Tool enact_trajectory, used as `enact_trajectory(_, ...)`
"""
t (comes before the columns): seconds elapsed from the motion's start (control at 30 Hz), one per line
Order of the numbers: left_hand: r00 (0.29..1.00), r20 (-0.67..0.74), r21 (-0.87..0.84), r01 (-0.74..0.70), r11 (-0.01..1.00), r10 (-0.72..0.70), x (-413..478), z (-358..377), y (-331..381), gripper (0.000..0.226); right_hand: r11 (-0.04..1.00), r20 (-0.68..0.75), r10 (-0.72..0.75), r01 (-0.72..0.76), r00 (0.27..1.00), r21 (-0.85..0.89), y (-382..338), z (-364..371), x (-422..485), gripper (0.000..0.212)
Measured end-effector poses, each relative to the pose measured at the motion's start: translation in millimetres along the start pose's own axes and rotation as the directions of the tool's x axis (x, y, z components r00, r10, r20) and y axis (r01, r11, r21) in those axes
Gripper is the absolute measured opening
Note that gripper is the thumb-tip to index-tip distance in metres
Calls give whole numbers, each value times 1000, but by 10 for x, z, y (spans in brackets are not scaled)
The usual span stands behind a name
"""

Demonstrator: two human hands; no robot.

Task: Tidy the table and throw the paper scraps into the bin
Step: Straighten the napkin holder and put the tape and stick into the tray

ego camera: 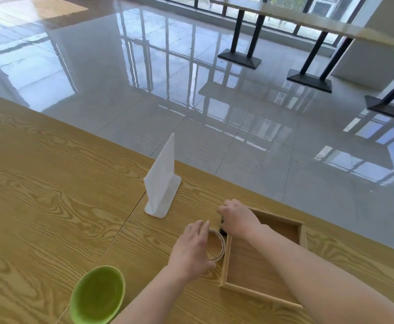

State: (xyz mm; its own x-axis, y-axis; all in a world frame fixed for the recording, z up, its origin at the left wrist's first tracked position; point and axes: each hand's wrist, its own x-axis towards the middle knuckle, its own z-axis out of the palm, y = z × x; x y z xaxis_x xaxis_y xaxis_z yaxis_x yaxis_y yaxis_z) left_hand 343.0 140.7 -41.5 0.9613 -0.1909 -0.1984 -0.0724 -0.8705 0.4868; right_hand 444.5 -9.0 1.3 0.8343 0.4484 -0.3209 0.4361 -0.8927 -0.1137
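A clear roll of tape (216,244) lies on the wooden table (51,206) against the left wall of a shallow wooden tray (302,232). My left hand (191,249) curls around the roll's left side, gripping it. My right hand (236,218) rests at the tray's far left corner, fingers closed over a small dark object (222,228) that is mostly hidden. A green bin (97,298) with nothing visible inside stands at the near edge, left of my left forearm. No paper scraps are visible.
A white stand-up sign holder (162,183) stands near the table's far edge, beyond my hands. Past that edge is glossy tiled floor, with black table legs (240,31) at the far right.
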Motion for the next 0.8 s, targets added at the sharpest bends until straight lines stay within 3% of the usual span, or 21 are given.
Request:
enact_trajectory(0.17,995,97,199,-44,979,25,180,119,31,115,957,96,-33,59,995,-283,2,44,121,28)
enact_trajectory(0.3,996,68,227,-63,972,48,206,180,-27,108,929,143,5,49,990,-368,-1,69,197,40)
enact_trajectory(0.63,998,-10,246,-64,967,68,175,189,-166,96,953,165,-34,82,986,-292,-34,178,292,47)
enact_trajectory(0.8,995,-101,214,48,976,-27,24,68,-292,93,965,178,-78,118,981,-232,-50,229,276,45)
